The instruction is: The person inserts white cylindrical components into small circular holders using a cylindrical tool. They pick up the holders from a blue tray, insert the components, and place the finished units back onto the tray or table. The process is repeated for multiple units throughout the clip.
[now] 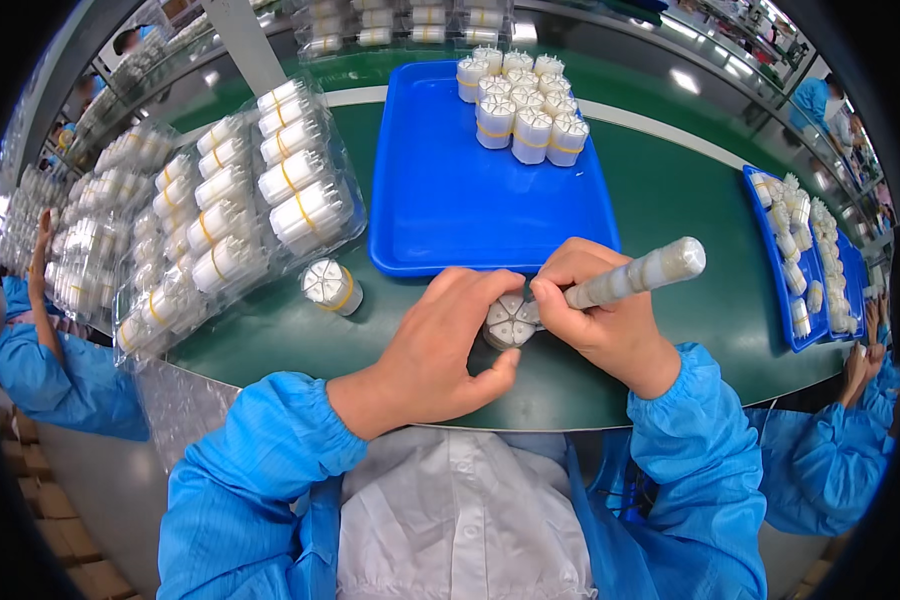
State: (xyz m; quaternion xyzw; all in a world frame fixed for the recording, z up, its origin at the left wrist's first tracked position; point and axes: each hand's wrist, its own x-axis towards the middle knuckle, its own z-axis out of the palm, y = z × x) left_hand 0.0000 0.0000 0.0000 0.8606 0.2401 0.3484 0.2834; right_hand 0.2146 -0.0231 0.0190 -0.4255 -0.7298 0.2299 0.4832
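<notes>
While my half-curled left hand [438, 345] cups the grey segmented cylinder [511, 322] just near of the large blue tray [440, 190], my right hand [602, 318] clasps the thick-handled tool [645, 273]; pressed askew, it might skid off.

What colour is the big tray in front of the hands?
The big tray is bright blue, best seen in the head view.

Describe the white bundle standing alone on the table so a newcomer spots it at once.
Start at the large blue plastic tray on the dark green table. Just off its near left corner, left of the person's left hand, stands a round white bundle with a yellow band. Unlike the white bundles grouped in the tray, it touches no other bundle and no hand.
</notes>
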